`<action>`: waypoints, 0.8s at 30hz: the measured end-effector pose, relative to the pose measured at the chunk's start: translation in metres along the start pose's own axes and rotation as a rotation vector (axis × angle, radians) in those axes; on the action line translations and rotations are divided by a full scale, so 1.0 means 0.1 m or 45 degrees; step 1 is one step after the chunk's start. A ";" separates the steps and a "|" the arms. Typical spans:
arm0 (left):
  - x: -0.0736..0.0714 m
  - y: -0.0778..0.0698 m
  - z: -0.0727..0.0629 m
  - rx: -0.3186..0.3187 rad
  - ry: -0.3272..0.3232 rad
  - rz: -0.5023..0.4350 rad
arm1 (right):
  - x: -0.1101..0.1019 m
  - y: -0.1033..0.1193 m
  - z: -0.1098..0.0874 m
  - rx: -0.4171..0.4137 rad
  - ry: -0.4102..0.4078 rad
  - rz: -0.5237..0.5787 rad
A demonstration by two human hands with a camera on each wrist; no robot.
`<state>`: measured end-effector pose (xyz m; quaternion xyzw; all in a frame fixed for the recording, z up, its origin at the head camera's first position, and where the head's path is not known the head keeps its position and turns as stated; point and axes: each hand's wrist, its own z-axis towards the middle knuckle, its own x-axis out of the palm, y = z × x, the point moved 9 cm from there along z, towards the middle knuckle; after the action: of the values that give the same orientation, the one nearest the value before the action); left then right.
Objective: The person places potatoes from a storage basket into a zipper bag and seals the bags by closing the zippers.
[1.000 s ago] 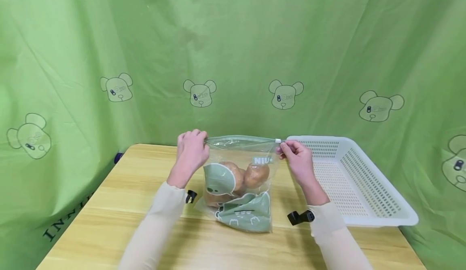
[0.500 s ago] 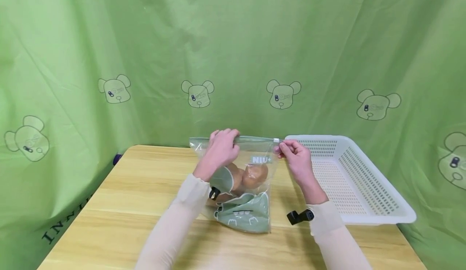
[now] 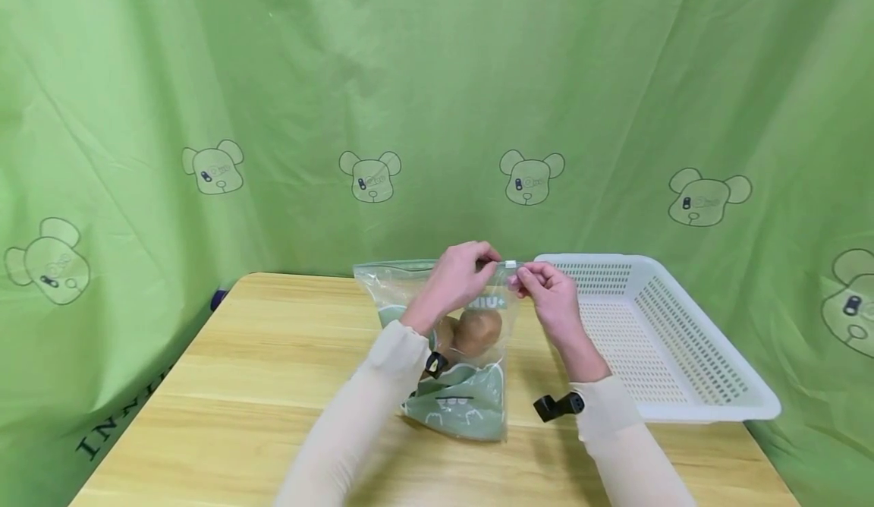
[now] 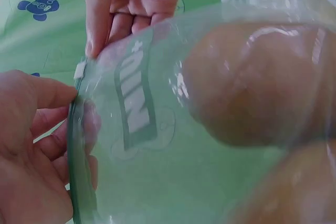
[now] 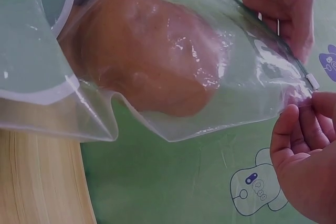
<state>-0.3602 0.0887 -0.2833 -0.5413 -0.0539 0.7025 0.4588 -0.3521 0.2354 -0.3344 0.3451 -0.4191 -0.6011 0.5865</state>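
A clear slider zip bag with green print stands upright on the table, holding several rounded brown lumps whose kind I cannot tell. My left hand pinches the zip edge just left of the white slider. In the left wrist view its fingers show on both sides of the zip strip. The bag's top right corner is pinched by my right hand, thumb against fingers, right beside the slider. My left hand and forearm cover part of the bag's print.
To the right on the wooden table stands a white perforated plastic basket, its left side close to my right hand. Behind the table hangs a green curtain with bear drawings. Each wrist carries a small black camera.
My left hand has travelled right along the zip edge, from the bag's left corner to beside the slider. My right hand keeps its grip on the right corner, shifting slightly left.
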 end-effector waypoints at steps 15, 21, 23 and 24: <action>0.09 0.09 0.03 -0.105 0.071 -0.196 | 0.07 0.00 0.00 0.040 0.022 -0.157; 0.02 0.21 0.00 -0.098 0.060 -0.161 | 0.01 -0.01 0.00 0.066 -0.021 -0.173; 0.00 0.25 -0.02 -0.101 0.065 -0.143 | 0.01 -0.01 0.00 0.060 -0.032 -0.170; 0.00 0.26 -0.03 -0.102 0.072 -0.140 | 0.00 -0.01 0.00 0.054 -0.033 -0.171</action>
<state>-0.3730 0.0721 -0.2993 -0.5751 -0.0987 0.6581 0.4759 -0.3524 0.2349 -0.3352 0.3768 -0.4153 -0.6345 0.5319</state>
